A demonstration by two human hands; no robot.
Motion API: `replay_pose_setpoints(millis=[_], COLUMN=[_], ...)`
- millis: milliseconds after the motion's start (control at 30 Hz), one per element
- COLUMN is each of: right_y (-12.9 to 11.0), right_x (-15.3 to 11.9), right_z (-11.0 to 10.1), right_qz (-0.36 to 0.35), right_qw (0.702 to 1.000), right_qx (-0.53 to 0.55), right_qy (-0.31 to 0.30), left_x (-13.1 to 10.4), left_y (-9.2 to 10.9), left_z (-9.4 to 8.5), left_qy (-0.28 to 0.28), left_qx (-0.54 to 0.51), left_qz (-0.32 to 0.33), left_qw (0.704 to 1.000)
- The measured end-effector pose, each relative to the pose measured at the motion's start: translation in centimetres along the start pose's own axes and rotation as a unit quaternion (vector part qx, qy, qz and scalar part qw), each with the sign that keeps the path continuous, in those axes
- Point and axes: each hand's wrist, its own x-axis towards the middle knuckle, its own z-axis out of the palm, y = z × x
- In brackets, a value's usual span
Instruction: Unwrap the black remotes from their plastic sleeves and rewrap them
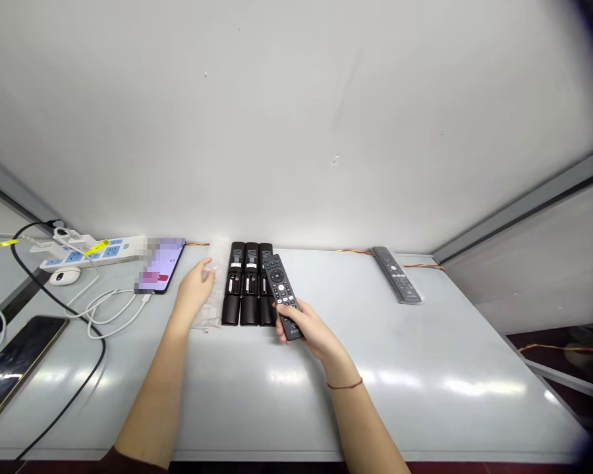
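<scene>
My right hand (309, 326) grips the lower end of a black remote control (281, 289), its button side up and tilted. It partly covers the rightmost of three black remote controls (250, 309) lying face down side by side, with battery compartments uncovered. My left hand (196, 288) is over clear plastic bags (210, 309) stacked left of that row. Its fingers are apart, and I cannot tell whether they touch the plastic. Further right, another remote control (396, 275) lies button side up in a clear sleeve.
At the left are a power strip (123, 249) with plugs, a white earbud case (64, 276), a lit phone (163, 263) on a white cable (123, 320), a dark phone (22, 359) and a black cable (101, 362). A wall (296, 131) stands behind the table (425, 395).
</scene>
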Motion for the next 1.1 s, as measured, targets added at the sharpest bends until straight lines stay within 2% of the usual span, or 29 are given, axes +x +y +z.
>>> replay_pose_setpoints(millis=[167,300,467,667,800,867,967,1033,1067,1100], right_y=[0.1,0.0,-0.1,-0.2,-0.1,-0.1,0.0,0.2,0.3,0.4], right_x=[0.0,-0.1,0.0,-0.2,0.0,0.1,0.2,0.2,0.3,0.3], right_z=[0.0,0.0,0.1,0.3,0.4,0.4,0.5,0.7,0.8,1.0], right_qz=[-0.001,0.001,0.004,0.008,0.006,0.007,0.014,0.018,0.020,0.021], right_qw=[1.000,1.000,1.000,1.000,1.000,1.000,0.999,0.998,0.997,0.996], right_qx=[-0.002,-0.004,0.002,0.002,0.002,0.006,0.028,0.056,0.072,0.087], right_qy=[-0.002,-0.004,0.005,0.011,0.013,0.014,0.016,0.013,0.006,-0.003], left_x=[-0.4,-0.5,-0.2,0.0,0.0,0.0,-0.3,-0.9,-1.3,-1.8], left_y=[0.1,-0.3,-1.0,-1.8,-2.1,-1.8,-0.3,1.4,2.4,3.4], left_z=[0.7,1.5,2.4,2.9,2.9,2.6,2.1,2.2,2.5,2.9], left_qy=[0.071,0.021,-0.041,-0.047,-0.045,-0.026,0.053,0.087,0.093,0.076], left_qx=[0.071,0.131,0.158,0.230,0.232,0.210,0.112,-0.021,-0.110,-0.209], left_qz=[0.051,0.123,0.116,0.120,0.135,0.145,0.181,0.191,0.170,0.124], left_qw=[0.994,0.983,0.980,0.965,0.962,0.967,0.976,0.977,0.975,0.967])
